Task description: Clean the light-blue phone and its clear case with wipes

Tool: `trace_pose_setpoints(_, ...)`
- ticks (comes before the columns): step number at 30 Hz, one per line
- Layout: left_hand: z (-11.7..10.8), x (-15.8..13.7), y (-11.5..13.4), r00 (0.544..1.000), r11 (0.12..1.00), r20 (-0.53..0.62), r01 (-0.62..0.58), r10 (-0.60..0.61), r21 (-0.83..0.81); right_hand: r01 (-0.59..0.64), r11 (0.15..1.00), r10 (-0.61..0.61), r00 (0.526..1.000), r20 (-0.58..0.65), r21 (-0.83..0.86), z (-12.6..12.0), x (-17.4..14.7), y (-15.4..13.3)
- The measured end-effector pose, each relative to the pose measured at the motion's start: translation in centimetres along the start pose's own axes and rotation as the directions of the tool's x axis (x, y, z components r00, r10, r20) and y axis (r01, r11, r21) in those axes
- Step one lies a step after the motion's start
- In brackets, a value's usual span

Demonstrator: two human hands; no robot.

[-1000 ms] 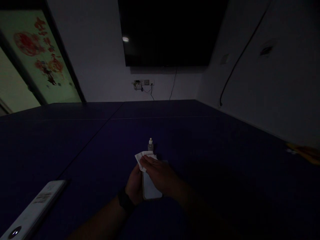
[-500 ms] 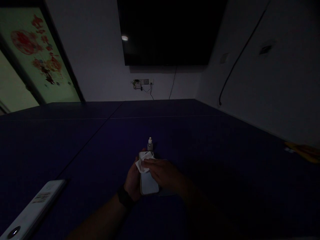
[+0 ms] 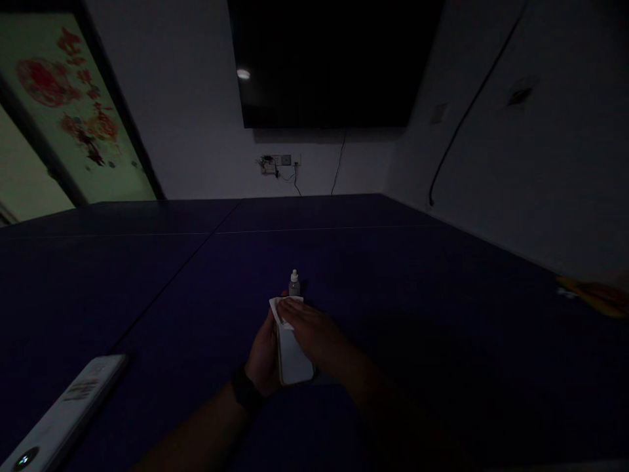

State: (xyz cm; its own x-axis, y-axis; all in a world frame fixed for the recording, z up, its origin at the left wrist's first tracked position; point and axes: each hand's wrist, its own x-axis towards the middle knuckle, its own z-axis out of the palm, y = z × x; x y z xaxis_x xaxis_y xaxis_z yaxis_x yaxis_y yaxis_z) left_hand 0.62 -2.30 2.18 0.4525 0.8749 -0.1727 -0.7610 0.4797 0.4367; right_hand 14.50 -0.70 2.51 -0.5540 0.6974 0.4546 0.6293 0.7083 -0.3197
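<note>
Dim light lay over the room, and before us a dark blue surface stretched back to a pale wall. Near its middle, just in front of us, was the phone, bright face up — we could not tell whether its underside touched the surface. Our left hand had it by the left edge, fingers curled closed around the side. On its far end lay a white cloth, and our right hand covered most of that, fingers straight, close together and flat upon it; the thumb was hidden, so we could not tell whether it pinched anything. We wore a black band on the left wrist. Just beyond the phone stood a small bottle, upright, with a white dropper top. Well apart, at our lower left, lay a long white box; far to the right was something yellow, too dark to name. Farther off we saw wall sockets with wires, a black television above them — and, at left, a greenish glass panel bearing red decorations.
</note>
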Motion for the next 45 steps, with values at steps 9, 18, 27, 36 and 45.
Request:
trace_pose_setpoints(9, 0.4, 0.0, 0.3, 0.996, 0.999, -0.091, 0.000, -0.003, -0.043, 0.032, 0.999, -0.032, 0.998, 0.063, 0.011, -0.8, 0.0, -0.5)
trace_pose_setpoints(18, 0.3, -0.1, 0.4, 0.996, 0.999, -0.074, -0.048, 0.047, -0.013, 0.156, 0.988, -0.156, 0.982, 0.104, 0.010, -1.6, -0.1, -0.9)
trace_pose_setpoints(27, 0.3, -0.1, 0.7, 0.995, 0.997, -0.071, -0.070, 0.072, 0.025, 0.179, 0.981, -0.175, 0.983, 0.055, -0.074, -1.3, -0.1, -1.2)
trace_pose_setpoints(36, 0.6, -0.1, 0.9, 0.994, 0.999, -0.103, -0.029, 0.032, 0.031, 0.109, 0.979, -0.119, 0.992, -0.047, -0.175, 0.1, 0.1, -0.8)
trace_pose_setpoints(45, 0.7, -0.1, 0.8, 0.993, 0.999, -0.112, -0.034, 0.036, 0.017, 0.048, 0.993, -0.054, 0.997, -0.047, -0.112, -0.6, 0.1, -1.0)
